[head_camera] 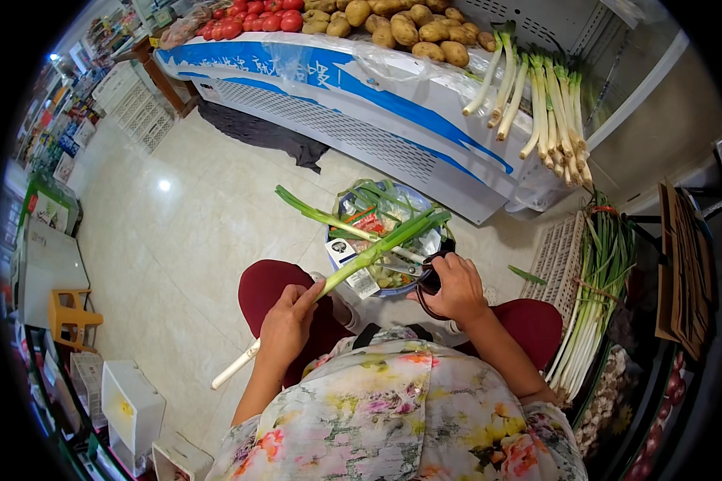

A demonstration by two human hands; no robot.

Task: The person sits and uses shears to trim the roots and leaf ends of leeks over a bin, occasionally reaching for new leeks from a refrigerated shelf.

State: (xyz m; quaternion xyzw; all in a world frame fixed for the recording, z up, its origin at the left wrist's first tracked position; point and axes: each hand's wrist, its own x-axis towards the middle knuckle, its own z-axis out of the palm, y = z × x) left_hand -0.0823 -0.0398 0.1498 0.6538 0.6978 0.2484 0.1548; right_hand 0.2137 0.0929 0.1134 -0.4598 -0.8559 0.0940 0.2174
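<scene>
My left hand (287, 327) grips a large green onion (350, 269) by its pale stalk, the white root end sticking out at lower left. Its green top reaches over a blue-rimmed basin (397, 292) on the floor between my feet. In my right hand (459, 290) are dark-handled scissors (406, 266), their metal blades close beside the onion's green part; whether they touch it I cannot tell. Another green onion (319, 214) lies across the basin, passing behind the held one. Inside the basin are leaf scraps, plastic wrappers and a white printed card (361, 282).
A display case (361, 114) ahead bears tomatoes (259, 18), potatoes (406, 30) and trimmed green onions (553, 114). At my right, a tied onion bundle (601, 270) leans by a plastic crate (550, 255), near garlic (601, 397) and cardboard (683, 270). A yellow stool (72, 315) stands left.
</scene>
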